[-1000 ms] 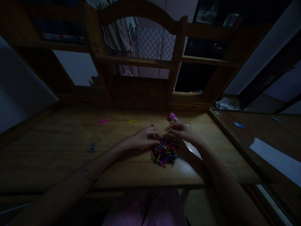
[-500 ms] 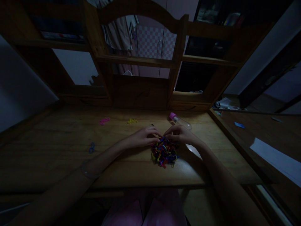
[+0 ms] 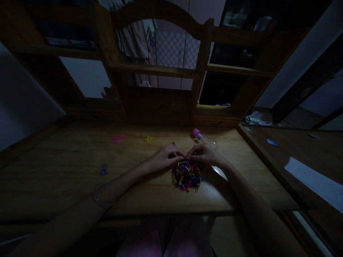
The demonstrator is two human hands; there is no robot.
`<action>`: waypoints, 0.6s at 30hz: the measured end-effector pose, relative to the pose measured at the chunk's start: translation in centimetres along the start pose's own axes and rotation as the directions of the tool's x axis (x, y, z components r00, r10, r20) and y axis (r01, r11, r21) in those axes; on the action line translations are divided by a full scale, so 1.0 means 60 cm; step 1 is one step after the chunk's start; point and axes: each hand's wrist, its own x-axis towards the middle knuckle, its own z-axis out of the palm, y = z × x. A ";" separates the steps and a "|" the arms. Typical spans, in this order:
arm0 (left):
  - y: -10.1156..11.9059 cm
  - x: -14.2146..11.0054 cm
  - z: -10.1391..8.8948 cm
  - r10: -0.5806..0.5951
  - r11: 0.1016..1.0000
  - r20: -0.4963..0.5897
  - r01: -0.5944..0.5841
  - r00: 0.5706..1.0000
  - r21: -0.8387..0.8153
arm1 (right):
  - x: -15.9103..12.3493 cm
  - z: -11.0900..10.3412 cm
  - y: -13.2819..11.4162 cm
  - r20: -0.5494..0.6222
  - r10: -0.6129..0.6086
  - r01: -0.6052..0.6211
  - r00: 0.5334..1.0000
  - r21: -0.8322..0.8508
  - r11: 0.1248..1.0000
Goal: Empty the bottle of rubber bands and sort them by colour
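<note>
A heap of small multicoloured rubber bands (image 3: 187, 175) lies on the wooden desk (image 3: 66, 171) in dim light. My left hand (image 3: 163, 159) and my right hand (image 3: 205, 154) meet at the heap's far edge, fingertips pinched together over the bands. What the fingers pinch is too dark and small to name. A clear bracelet sits on my left wrist (image 3: 99, 196). Just behind my right hand lies a clear bottle with a pink cap (image 3: 204, 138).
Small sorted groups of bands lie apart on the desk: pink (image 3: 118, 139), yellow (image 3: 150, 138), blue (image 3: 103, 169), and a dark one (image 3: 173, 144). A wooden hutch with shelves (image 3: 160, 69) rises at the back. A second surface with papers (image 3: 316, 180) lies to the right.
My right hand has come down and in from beside the bottle to the heap's far edge, meeting my left hand, which has barely moved.
</note>
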 end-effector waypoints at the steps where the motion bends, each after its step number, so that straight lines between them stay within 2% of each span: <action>1: 0.000 0.000 0.001 -0.023 1.000 -0.015 0.023 1.000 -0.011 | 0.000 -0.001 -0.001 -0.005 0.015 -0.015 1.000 0.019 1.000; 4: 0.000 0.000 0.006 -0.083 0.993 -0.033 0.081 0.996 -0.080 | -0.001 -0.005 -0.004 -0.016 0.063 -0.062 0.998 0.076 0.995; 7: 0.000 0.001 0.010 -0.091 0.984 -0.016 0.088 0.996 -0.154 | -0.002 -0.007 -0.008 -0.042 0.096 -0.089 0.995 0.143 0.986; 11: -0.001 0.003 0.013 -0.037 0.981 0.018 0.039 0.999 -0.189 | -0.004 -0.008 -0.016 -0.067 0.123 -0.104 0.990 0.239 0.966; 15: -0.003 0.003 0.013 0.052 0.991 0.056 -0.044 0.997 -0.129 | -0.009 -0.009 -0.028 -0.101 0.164 -0.132 0.981 0.267 0.955; 18: -0.002 0.002 0.013 0.068 0.992 0.052 -0.062 0.996 -0.108 | -0.011 -0.011 -0.031 -0.129 0.156 -0.113 0.979 0.289 0.951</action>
